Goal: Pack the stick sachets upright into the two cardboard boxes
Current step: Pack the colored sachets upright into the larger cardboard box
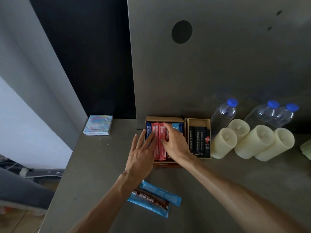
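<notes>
Cardboard larger box [164,118] holds red sachets [159,148] under both hands, left hand [141,152] flat, right hand [176,142] curled on them; loose sachets [154,198] lie nearer the person on the tabletop [101,165], long axes slanting, closest to the left arm.

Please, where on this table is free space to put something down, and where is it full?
Bare table lies between the booklet and the large box, and at the right front, before the candles. Crowded: the right back with candles and bottles, and the near middle with loose sachets.
</notes>
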Action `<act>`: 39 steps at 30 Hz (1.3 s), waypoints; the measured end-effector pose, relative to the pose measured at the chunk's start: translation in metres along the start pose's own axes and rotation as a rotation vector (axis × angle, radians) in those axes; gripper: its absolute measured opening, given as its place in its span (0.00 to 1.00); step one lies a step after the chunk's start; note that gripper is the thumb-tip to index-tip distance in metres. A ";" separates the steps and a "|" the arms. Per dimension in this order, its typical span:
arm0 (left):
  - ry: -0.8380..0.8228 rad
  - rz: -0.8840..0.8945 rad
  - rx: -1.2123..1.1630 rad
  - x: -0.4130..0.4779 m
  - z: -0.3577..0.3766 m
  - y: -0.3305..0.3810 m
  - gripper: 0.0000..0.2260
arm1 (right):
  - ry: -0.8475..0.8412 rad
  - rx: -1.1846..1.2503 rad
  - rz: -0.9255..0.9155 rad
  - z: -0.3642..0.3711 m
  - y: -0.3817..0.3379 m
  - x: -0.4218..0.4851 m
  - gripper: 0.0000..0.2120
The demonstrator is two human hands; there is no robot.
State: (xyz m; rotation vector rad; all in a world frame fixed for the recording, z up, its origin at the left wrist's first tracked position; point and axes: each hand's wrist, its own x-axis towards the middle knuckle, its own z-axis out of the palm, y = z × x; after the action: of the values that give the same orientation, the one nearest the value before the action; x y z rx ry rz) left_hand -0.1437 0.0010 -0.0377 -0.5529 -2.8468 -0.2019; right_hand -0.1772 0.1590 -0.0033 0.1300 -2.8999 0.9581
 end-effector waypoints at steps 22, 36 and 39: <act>0.024 -0.061 -0.073 -0.005 -0.011 -0.004 0.29 | -0.013 0.096 -0.030 0.000 0.004 -0.017 0.31; 0.032 -0.056 -0.131 -0.010 -0.019 -0.003 0.29 | -0.057 0.118 -0.020 0.002 0.006 -0.021 0.29; 0.100 -0.124 -0.264 -0.023 -0.027 -0.003 0.20 | -0.061 0.106 -0.019 -0.002 0.004 -0.027 0.29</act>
State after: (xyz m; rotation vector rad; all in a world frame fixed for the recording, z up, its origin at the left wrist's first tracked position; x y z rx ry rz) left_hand -0.1186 -0.0147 -0.0176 -0.4015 -2.7754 -0.6159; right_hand -0.1507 0.1644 -0.0069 0.1967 -2.8969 1.1241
